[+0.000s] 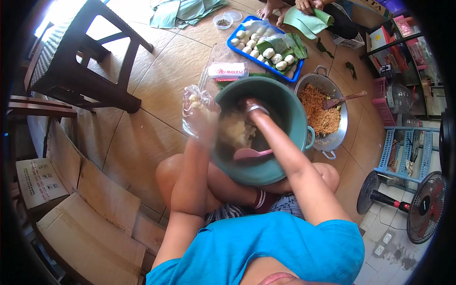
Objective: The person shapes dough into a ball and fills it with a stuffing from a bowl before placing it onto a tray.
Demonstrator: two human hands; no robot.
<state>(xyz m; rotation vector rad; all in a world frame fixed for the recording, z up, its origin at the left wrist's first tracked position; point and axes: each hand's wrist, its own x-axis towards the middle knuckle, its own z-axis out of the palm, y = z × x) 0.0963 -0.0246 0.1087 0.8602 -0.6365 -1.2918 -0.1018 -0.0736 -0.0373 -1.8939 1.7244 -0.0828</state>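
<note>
My left hand (202, 115), in a clear plastic glove, is raised at the left rim of a deep green plastic basin (295, 142). Pale, sticky dough bits (195, 101) cling to the glove; motion blur obscures the fingers. My right hand (253, 106) reaches down into the basin, with plastic around it and its fingers lost in shadow. Below and left of that hand, a pale mass of dough (237, 131) lies inside the basin. A pink plastic rice paddle (247, 154) rests in the basin's near side, its handle passing under my right forearm.
A blue tray (231, 46) holds several white dough balls and leaf pieces. Right of the basin stands a metal wok (343, 124) with orange-brown crumbly filling (320, 114) and a wooden spatula (343, 99). Another person's hands (309, 5) handle a green leaf sheet (302, 21). A dark stool (82, 60) stands left.
</note>
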